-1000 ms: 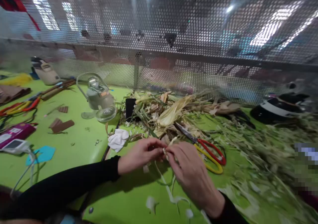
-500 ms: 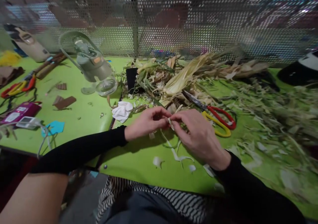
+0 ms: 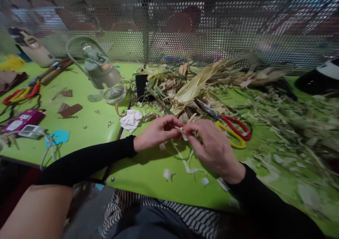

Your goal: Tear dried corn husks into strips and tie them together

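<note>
My left hand (image 3: 161,131) and my right hand (image 3: 212,145) meet over the green table, their fingertips pinched round a small pale strip of corn husk (image 3: 183,134). Part of the strip is hidden by the fingers. Below them, a thin split husk strand (image 3: 186,165) trails down onto the tabletop. Just right of my right hand lie scissors (image 3: 234,127) with one red and one yellow handle, blades pointing to the heap. Beyond both hands spreads a pile of dried corn husks (image 3: 198,83). Left of my left hand is a crumpled white tissue (image 3: 131,120).
A clear-based green water bottle (image 3: 102,69) stands behind the tissue, near a dark phone-like object (image 3: 141,87). Husk shreds (image 3: 296,126) cover the right side. To the left are a purple box (image 3: 25,120), blue paper (image 3: 58,138) and more scissors (image 3: 22,94). A perforated metal screen (image 3: 164,37) closes the back.
The pale strip between my fingertips has shifted slightly and shows a little more. My hands stay nearly in place; the whole view has moved a few pixels.
</note>
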`<state>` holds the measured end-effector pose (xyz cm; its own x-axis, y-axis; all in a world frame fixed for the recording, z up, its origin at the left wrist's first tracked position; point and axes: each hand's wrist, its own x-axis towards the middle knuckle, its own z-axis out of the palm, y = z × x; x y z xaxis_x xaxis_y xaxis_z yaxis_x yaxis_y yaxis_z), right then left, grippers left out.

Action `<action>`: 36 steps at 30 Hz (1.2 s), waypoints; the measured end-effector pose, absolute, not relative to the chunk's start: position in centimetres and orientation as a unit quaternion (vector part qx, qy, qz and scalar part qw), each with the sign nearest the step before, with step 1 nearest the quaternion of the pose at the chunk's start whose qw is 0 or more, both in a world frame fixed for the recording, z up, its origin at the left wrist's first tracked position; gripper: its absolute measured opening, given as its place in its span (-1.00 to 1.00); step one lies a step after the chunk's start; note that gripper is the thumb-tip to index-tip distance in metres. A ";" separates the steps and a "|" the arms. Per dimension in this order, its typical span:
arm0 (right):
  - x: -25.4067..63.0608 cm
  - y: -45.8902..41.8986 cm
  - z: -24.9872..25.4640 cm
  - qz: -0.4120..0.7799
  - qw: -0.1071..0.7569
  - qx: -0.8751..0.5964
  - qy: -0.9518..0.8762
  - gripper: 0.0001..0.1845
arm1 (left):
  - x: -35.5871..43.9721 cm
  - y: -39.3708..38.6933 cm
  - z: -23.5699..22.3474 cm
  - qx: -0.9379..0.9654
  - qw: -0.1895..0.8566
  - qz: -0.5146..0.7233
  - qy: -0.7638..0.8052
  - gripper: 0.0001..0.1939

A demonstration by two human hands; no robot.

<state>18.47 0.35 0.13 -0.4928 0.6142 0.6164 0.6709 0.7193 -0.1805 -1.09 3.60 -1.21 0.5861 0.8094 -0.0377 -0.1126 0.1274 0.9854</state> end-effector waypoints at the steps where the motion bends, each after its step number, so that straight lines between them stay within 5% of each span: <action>1: 18.5 0.3 0.2 -0.039 0.347 -0.371 -0.860 -0.93 | -1.1 3.6 -1.2 0.568 0.686 0.338 0.303 -0.88; 36: 18.5 0.2 0.8 -0.026 0.399 -0.408 -0.821 -0.91 | -0.8 3.0 -1.2 0.497 0.718 0.410 0.265 -0.66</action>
<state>18.47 0.16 0.80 -0.3479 0.6493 0.6763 0.6902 0.6656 -0.2839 -0.75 2.97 -1.19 0.5232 0.8518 0.0263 -0.3245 0.1706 0.9304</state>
